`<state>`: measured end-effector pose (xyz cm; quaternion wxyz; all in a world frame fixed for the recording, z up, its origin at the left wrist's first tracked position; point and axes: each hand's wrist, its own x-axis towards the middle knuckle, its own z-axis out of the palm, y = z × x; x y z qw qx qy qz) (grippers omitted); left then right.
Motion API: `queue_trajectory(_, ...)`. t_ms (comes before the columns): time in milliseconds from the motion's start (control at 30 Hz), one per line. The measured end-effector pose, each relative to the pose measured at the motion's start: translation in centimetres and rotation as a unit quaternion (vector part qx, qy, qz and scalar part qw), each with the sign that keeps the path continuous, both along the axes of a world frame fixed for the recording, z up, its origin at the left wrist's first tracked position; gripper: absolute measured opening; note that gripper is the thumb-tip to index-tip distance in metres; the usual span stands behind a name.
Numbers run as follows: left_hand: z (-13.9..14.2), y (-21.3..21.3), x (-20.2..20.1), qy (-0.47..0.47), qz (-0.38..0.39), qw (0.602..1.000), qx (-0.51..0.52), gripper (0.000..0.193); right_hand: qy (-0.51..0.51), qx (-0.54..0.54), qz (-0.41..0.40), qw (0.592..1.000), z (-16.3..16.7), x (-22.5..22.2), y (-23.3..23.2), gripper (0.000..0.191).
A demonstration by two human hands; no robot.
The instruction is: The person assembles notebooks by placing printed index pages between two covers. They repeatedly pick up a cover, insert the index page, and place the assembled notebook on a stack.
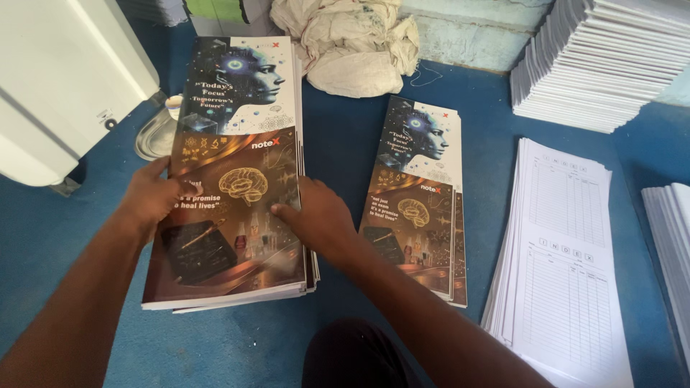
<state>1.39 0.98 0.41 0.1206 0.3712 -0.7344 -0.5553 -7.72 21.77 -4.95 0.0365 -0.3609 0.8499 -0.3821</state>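
A thick stack of long printed cover sheets [233, 93], dark brown and blue with a brain drawing and a profile picture, lies on a blue surface [345, 144]. My left hand [149, 197] grips its left edge, thumb on the top sheet. On its right edge my right hand [316, 215] lies with fingers pressed on the top cover. A second, thinner stack of the same covers [424, 194] is just right of my right hand, apart from it.
White ruled index sheets [568, 266] are piled at the right, with taller white paper stacks at top right [604, 65] and far right [672, 237]. A crumpled white cloth [352, 43] lies at the back. A white machine housing [65, 79] stands at left, beside a clear plastic container [154, 136].
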Motion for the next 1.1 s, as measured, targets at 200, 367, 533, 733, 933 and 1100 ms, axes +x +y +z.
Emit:
queue_trajectory(200, -0.4, -0.7, -0.6, -0.072, -0.009, 0.993, -0.093, 0.063, -0.102, -0.029, -0.009, 0.994, -0.3, 0.2, 0.6, 0.066)
queue_trajectory(367, 0.6, -0.3, -1.8, -0.228, -0.046, 0.927, -0.294, 0.064, -0.167, -0.002, -0.017, 0.986, -0.7, -2.3, 2.7, 0.084)
queue_trajectory(533, 0.5, 3.5, -3.0, -0.052, 0.011, 0.867, -0.496, 0.078, -0.116, -0.006, -0.058, 0.992, -1.0, -5.2, 9.2, 0.078)
queue_trajectory(733, 0.2, 10.4, -7.5, 0.250, -0.048, 0.817, -0.518, 0.042, -0.083, 0.032, -0.150, 0.985, -1.0, -8.3, 18.6, 0.076)
queue_trajectory(933, 0.1, 18.8, -10.5, 0.329, -0.064, 0.837, -0.433, 0.022, -0.108, 0.020, -0.207, 0.972, -1.1, -9.1, 27.7, 0.074)
queue_trajectory(1100, -0.1, 26.7, -11.2, 0.363, -0.110, 0.855, -0.354, 0.017, -0.096, 0.046, -0.236, 0.966, -1.0, -8.5, 32.7, 0.073)
